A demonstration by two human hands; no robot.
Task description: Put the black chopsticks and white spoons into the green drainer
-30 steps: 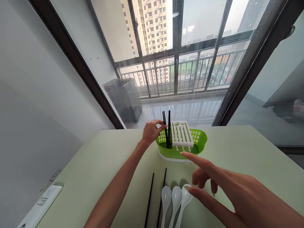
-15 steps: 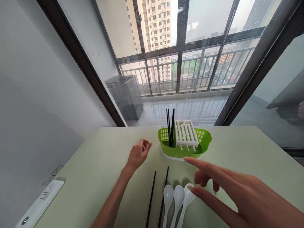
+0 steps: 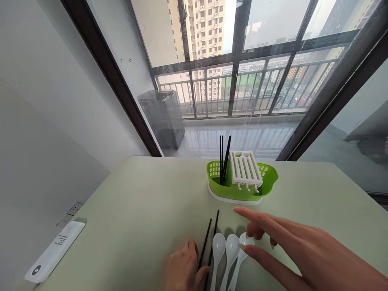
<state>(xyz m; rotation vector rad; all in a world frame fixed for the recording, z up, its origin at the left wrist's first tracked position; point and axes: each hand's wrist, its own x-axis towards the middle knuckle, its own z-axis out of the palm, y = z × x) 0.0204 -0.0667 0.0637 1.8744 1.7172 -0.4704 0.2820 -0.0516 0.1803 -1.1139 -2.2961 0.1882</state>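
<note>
Two black chopsticks lie side by side on the pale green table (image 3: 145, 202). My left hand (image 3: 183, 268), slightly blurred, has its fingers and thumb around the lower part of the left chopstick (image 3: 205, 243). To its right is the other chopstick (image 3: 216, 226), partly covered by my thumb. Three white spoons (image 3: 218, 244) lie next to them, handles toward me. My right hand (image 3: 281, 246) hovers over the rightmost spoon (image 3: 242, 256), index finger and thumb spread, other fingers curled, holding nothing. Beyond the hands stands a green basket (image 3: 236, 192) with several black chopsticks (image 3: 222, 161) upright at its left.
A white slotted rack (image 3: 246, 167) with small hooks sits on the basket's middle. At the table's left edge lies a long white device (image 3: 56, 250) with printed text. Behind the table are a dark-framed glass door (image 3: 121, 93) and a balcony with a grey appliance (image 3: 162, 119).
My left hand has come back toward me from beside the basket to the left chopstick, which has shifted right, closer to the other one. My right hand has hardly moved. The view has shifted slightly.
</note>
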